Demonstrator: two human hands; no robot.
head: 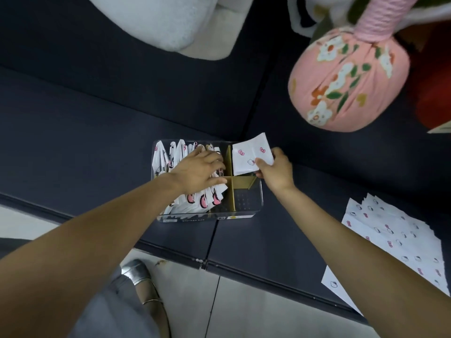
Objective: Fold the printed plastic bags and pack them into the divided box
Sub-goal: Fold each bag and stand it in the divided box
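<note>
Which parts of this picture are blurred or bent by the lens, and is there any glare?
Head view: the pink floral cushion and white plush at the top are soft and smeared; the wide lens stretches the forearms toward the lower corners; the folded bag and clear box stay fairly sharp; lighting is even, no strong glare.

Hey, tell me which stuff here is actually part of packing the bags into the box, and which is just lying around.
Part of the job:
- divided box
- folded bag, pinched by the right hand
- packed bags, with the left hand resting on them
- flat bags waiting on the right

Just lying about:
- pink floral bundle
- white plush item
</note>
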